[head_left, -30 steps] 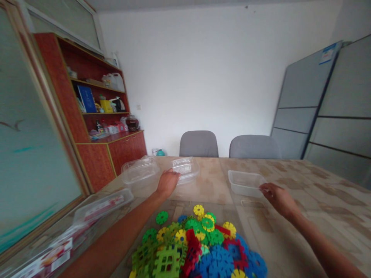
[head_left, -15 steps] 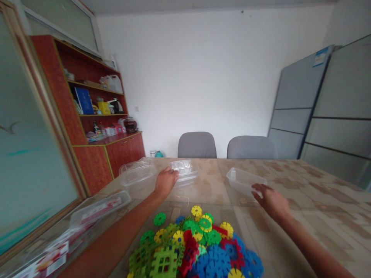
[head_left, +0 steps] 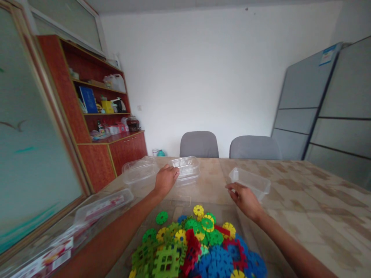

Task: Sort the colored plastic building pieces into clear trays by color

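Dozens of notched plastic pieces (head_left: 194, 249) lie heaped on a brown-patterned counter (head_left: 315, 216) as a person reaches past with both bare hands; clock positions are read from the heap, with 12 toward the white wall (head_left: 197, 69). At 11 o'clock, the left hand (head_left: 166, 179) bends its fingers at the left edge of a clear container (head_left: 188, 170) standing at 12; whether they grip the rim or only rest there, one cannot tell. Between 1 and 2 o'clock, the right hand (head_left: 243, 199), fingers half curled, hides part of the near side of a translucent tub (head_left: 255, 181); whether it grasps the tub cannot be told either.

Within the heap, lime lattice squares (head_left: 166, 262) fill the 8 o'clock side, blue pieces (head_left: 216, 262) the 4 o'clock side, and yellow and green discs (head_left: 207, 222) crowd toward 1. A single green disc (head_left: 161, 217) lies just apart at 10. Another clear container (head_left: 140, 172) sits at 11, and a long transparent lid (head_left: 104, 206) with a printed label lies at 10. Beyond the counter, two gray chairs (head_left: 199, 144) stand at 12 and 1, and a reddish-brown shelf unit (head_left: 127, 150) at 11.
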A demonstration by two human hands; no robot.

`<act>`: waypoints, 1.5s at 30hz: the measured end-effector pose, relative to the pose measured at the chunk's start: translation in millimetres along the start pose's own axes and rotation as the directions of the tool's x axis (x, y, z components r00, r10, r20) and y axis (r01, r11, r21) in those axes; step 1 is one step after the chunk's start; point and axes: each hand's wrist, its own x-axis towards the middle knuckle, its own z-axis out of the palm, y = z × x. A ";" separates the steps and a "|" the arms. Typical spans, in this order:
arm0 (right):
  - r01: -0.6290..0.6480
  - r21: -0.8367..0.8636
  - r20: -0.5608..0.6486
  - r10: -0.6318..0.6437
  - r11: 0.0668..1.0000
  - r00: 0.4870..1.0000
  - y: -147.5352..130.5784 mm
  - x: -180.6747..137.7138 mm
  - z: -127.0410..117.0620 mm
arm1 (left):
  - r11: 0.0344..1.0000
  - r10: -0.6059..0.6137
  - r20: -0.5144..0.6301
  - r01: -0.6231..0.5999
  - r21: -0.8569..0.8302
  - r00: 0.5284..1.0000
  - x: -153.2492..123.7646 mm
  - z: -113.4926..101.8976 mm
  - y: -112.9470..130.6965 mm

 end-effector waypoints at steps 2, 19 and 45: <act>0.023 0.052 0.016 -0.024 0.998 1.000 -8.8 10.8 12.1 | 1.000 0.017 -0.011 -0.017 -0.018 1.000 -1.6 -1.6 2.0; 0.158 0.130 -0.012 -0.158 0.979 0.987 -32.6 22.7 2.7 | 0.909 -0.078 -0.109 0.026 -0.415 0.991 -37.3 -14.4 7.0; 0.000 -0.064 -0.015 -0.001 0.998 1.000 21.7 -6.2 -25.0 | 0.443 -0.293 0.503 0.582 -0.682 0.813 46.1 60.6 26.0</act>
